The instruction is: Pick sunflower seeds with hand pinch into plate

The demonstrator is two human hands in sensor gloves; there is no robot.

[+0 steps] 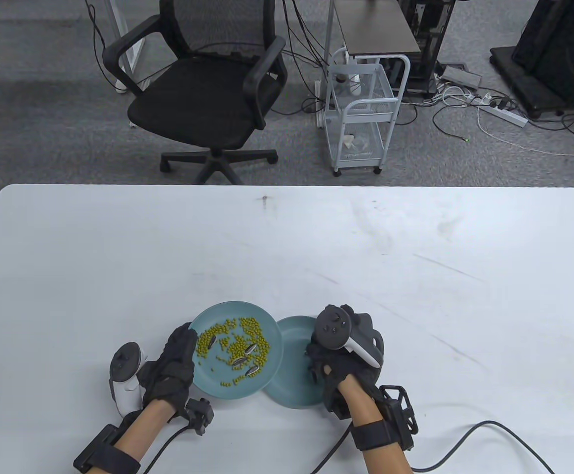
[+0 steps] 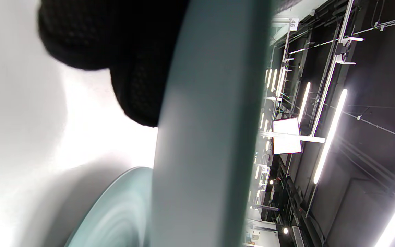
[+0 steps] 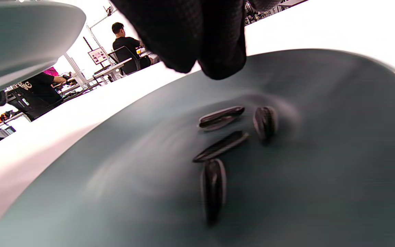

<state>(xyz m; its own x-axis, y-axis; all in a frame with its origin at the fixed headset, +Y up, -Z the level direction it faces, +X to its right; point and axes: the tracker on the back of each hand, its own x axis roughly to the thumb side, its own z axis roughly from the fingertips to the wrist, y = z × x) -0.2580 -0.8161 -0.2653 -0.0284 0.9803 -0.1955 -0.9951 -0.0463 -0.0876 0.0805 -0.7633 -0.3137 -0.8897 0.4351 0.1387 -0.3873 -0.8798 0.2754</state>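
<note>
Low in the middle of the table view, two teal plates sit on the white table (image 1: 316, 237). The left plate (image 1: 267, 326) is tilted, its right edge overlapping the rim of the right plate (image 1: 292, 340). It holds a scatter of small yellow-green peas (image 1: 260, 340) mixed with several striped sunflower seeds (image 1: 243, 351), spread across its centre and lower half.

In the right wrist view, the right plate (image 3: 321, 192) fills most of the frame and carries four dark sunflower seeds (image 3: 221, 145) lying close together near its middle, two of them almost touching end to end. The underside of the left plate (image 3: 22, 34) shows in that frame's upper left corner, raised above the table.

The left hand (image 1: 176, 358) is at the left plate's lower left rim, gloved fingers (image 1: 185, 333) curled against its edge and gripping it. In the left wrist view the plate's rim (image 2: 211, 137) runs as a broad vertical band through the centre, with gloved fingers (image 2: 139, 89) behind it at upper left.

The right hand (image 1: 339, 363) hovers over the right plate's right half, palm down, tracker on top. Its fingertips (image 3: 218, 44) hang from the top of the right wrist view, bunched together just above the seeds; whether they pinch anything cannot be told.
</note>
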